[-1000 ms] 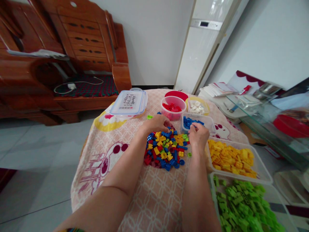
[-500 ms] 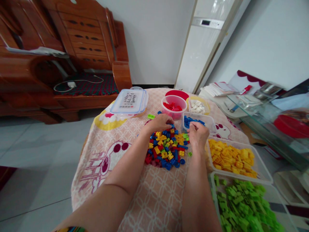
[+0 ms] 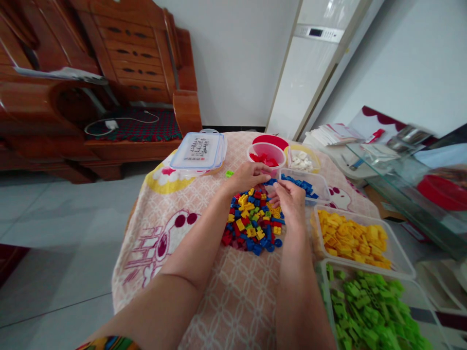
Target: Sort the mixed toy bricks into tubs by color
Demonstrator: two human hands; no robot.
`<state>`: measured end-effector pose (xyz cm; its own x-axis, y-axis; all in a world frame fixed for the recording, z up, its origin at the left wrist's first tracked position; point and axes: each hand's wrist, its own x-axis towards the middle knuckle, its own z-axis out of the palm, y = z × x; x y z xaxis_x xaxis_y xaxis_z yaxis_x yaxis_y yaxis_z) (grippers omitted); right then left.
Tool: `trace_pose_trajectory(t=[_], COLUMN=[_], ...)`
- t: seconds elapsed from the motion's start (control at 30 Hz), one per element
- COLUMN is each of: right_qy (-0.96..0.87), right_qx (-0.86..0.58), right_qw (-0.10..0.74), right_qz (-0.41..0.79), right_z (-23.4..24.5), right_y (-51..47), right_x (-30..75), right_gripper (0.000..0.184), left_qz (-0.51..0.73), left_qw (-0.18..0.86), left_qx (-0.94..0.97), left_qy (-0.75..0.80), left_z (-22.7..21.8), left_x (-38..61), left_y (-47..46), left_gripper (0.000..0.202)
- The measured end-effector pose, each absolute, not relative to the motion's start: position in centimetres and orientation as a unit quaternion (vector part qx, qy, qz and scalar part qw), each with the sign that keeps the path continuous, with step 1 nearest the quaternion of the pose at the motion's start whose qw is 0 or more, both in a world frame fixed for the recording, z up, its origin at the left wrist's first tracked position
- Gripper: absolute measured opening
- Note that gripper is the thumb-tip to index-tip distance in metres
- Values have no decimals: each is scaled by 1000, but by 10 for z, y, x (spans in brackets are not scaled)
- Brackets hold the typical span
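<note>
A mixed heap of toy building bricks point(image 3: 251, 221) in yellow, blue, red and green lies on the cloth-covered table. Over its far edge, my left hand point(image 3: 248, 177) reaches in with thumb and fingers closing at a blue brick point(image 3: 270, 182). From the right comes my right hand point(image 3: 292, 198), its fingers apart and its tips close to that same brick; nothing shows clearly inside it. Just behind my right hand stands a clear tub of blue bricks point(image 3: 301, 184). Past my left fingertips is a pink-walled round tub point(image 3: 267, 150) with red bricks in it.
White bricks point(image 3: 300, 160) fill a small box at the back. On the right are boxes of yellow bricks point(image 3: 352, 238) and green bricks point(image 3: 375, 311). A lidded box point(image 3: 199, 151) lies at the back left; a green brick point(image 3: 229, 173) sits nearby. A glass shelf point(image 3: 401, 189) borders the right.
My right hand has moved left from beside the blue-brick tub to my left hand, and its pinch has loosened. My left hand has shifted slightly up and right. The view has shifted slightly.
</note>
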<state>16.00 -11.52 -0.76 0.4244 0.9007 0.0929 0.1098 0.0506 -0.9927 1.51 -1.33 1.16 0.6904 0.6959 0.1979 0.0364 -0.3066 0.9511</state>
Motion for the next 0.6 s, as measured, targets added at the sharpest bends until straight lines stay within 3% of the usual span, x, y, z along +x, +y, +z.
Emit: trace_pose_trajectory(t=[0.4,0.6], right_qy=[-312,-240], right_qx=[-541,-559], right_qw=[682,747], right_qz=[380,269], right_z=[-3,-12], right_y=[-114,-108], right_x=[165,178], right_gripper=[40,43], left_qz=[301,301], left_qw=[537,369], left_qx=[757,825], left_qy=[220,304], left_z=[9,11], left_x=[31,26], left_y=[-21,-17], left_gripper=[32,27])
